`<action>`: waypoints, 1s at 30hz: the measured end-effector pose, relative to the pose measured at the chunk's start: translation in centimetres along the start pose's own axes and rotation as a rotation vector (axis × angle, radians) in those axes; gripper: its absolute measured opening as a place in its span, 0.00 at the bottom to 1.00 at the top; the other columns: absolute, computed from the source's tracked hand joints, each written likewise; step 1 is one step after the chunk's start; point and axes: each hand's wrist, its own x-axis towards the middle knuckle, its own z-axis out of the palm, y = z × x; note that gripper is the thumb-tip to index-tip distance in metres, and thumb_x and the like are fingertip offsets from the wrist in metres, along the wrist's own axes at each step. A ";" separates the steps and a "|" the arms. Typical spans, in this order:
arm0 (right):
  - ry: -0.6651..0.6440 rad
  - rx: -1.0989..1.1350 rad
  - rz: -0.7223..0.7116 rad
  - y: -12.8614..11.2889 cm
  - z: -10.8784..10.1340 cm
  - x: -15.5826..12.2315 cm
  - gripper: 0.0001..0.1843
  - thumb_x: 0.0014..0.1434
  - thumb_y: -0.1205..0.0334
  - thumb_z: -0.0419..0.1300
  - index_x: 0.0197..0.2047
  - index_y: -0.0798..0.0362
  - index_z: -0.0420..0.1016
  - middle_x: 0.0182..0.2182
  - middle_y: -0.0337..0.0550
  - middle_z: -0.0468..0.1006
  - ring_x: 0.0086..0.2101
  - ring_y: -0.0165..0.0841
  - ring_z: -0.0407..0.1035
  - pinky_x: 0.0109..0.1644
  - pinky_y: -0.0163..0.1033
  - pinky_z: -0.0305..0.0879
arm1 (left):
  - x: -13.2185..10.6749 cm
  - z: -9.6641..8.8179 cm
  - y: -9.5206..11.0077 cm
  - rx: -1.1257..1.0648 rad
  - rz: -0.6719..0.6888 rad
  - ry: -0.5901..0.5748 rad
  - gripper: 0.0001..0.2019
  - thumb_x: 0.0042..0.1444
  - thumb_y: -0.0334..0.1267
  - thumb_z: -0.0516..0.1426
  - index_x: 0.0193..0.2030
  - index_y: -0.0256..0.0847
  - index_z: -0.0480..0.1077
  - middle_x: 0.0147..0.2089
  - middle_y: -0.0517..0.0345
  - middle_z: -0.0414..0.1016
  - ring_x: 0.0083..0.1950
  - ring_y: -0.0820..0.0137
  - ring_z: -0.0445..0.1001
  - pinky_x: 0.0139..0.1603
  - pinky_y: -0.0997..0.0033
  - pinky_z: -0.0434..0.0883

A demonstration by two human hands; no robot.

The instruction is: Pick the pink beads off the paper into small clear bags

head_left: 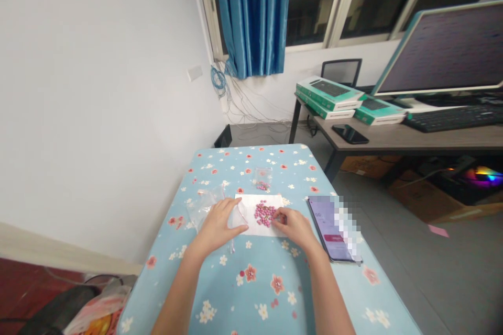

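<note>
My left hand [218, 226] is at the left edge of a white paper sheet [251, 229], its thumb and fingers spread around a small clear plastic bag [239, 213]. More clear plastic [199, 208] lies crumpled beside and under that hand. On the sheet is a loose pile of small pink beads [264, 213]. At the pile's right side, my right hand [293, 224] has thumb and fingertips pinched together on the beads; whatever sits between the tips is too small to see clearly. Behind the sheet lies another small clear bag [263, 175] with pink beads at its bottom.
The floral tablecloth [236, 293] covers the small table. A lit phone [328, 230] lies right of my right hand. On the desk [389, 141] stand green-and-white keyboard boxes [330, 91], another phone [350, 134], a keyboard [456, 118] and a monitor [459, 52]. A white wall [98, 89] rises at left.
</note>
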 end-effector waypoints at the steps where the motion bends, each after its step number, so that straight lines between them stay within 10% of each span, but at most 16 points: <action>1: -0.001 0.000 -0.003 0.0 0.0 0.0 0.07 0.50 0.61 0.56 0.30 0.51 0.76 0.24 0.38 0.75 0.28 0.31 0.68 0.28 0.33 0.48 | 0.1 1.0 0.3 -0.040 -0.006 -0.004 0.30 0.50 0.46 0.60 0.60 0.45 0.60 0.56 0.49 0.67 0.58 0.57 0.64 0.58 0.54 0.61; 10: 0.019 -0.014 0.008 0.1 0.5 0.3 0.05 0.50 0.62 0.57 0.28 0.51 0.74 0.21 0.37 0.73 0.26 0.30 0.66 0.27 0.32 0.48 | 0.5 6.8 0.2 -0.167 -0.044 0.141 0.30 0.50 0.40 0.60 0.61 0.47 0.60 0.55 0.51 0.67 0.57 0.59 0.64 0.59 0.54 0.59; 30: 0.046 0.002 0.042 0.5 0.6 0.4 0.09 0.52 0.57 0.57 0.29 0.51 0.75 0.21 0.38 0.73 0.24 0.31 0.65 0.26 0.33 0.47 | 0.1 8.2 -0.3 -0.170 -0.063 0.263 0.30 0.51 0.44 0.61 0.61 0.46 0.60 0.53 0.50 0.69 0.56 0.59 0.65 0.58 0.56 0.60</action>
